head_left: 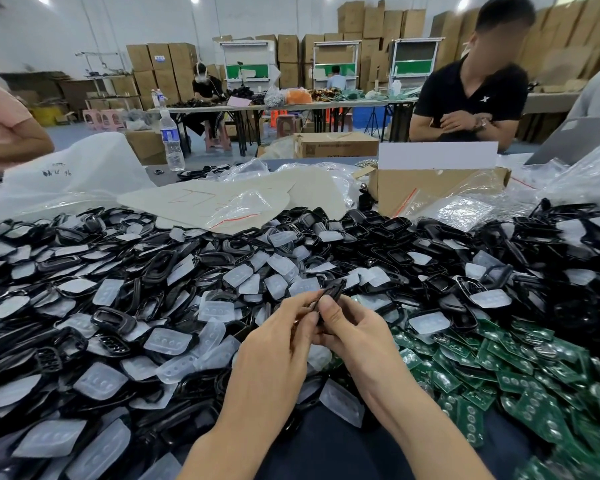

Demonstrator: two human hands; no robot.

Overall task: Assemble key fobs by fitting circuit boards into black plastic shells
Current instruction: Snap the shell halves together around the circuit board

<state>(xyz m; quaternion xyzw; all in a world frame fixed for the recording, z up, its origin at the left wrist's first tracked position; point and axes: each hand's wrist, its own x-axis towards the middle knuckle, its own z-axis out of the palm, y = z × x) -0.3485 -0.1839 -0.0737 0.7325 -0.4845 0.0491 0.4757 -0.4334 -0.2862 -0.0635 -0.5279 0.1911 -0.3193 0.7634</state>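
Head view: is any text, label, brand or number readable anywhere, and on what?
"X": white mark on the black shirt across the table.
Too blurred or small to read: handwriting on the white bag; print on the cardboard box; the water bottle label; red scrawl on the beige sheet.

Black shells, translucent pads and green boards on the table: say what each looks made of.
Black shells: moulded plastic, apparently; glossy rims catch highlights.
Translucent pads: probably soft silicone or rubber; milky, matte, with raised button bumps.
Green boards: likely fibreglass circuit board, green coating with shiny metal domes.
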